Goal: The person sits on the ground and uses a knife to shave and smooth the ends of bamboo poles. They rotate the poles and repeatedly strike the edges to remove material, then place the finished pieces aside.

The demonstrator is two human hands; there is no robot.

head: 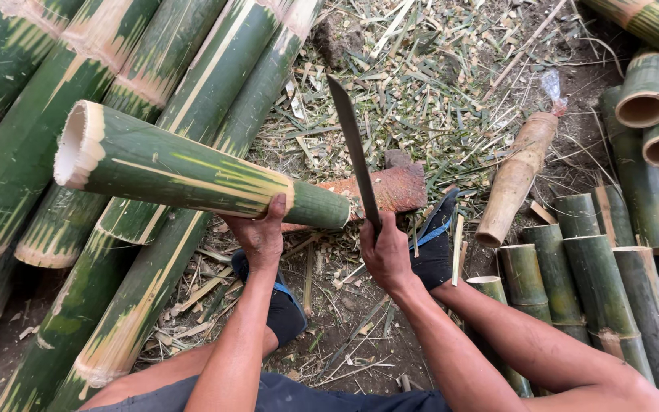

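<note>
The left hand [261, 236] grips one green bamboo section [192, 172], fingers wrapped around its underside and thumb [277, 204] pressed on top. The section lies tilted, its wide hollow end up and away to the left of the fingers, its narrow end just to their right, resting against a reddish-brown block [398, 187] on the ground. The hollow end shows a pale rim; the angle hides what is inside.

The right hand [385, 255] is closed tight around the handle of one long dark blade [354, 149]. The blade rises up and away from those fingers, its edge just beside the narrow end of the held section; whether it touches cannot be told.

Left of the left fingers, about seven long green bamboo poles [215, 76] lie side by side on the ground, sloping under the held section. Right of the right fingers stand several cut bamboo tubes [600, 290], open ends up, roughly eight in view, and two more hollow ones [644, 91] lie higher up with their mouths facing the camera, dark inside. One brown, dry bamboo piece [516, 179] lies slanted between the blade and those tubes. Below the fingers are two feet in dark sandals [432, 248] with blue straps. Bamboo shavings [421, 76] litter the soil beyond the blade.
</note>
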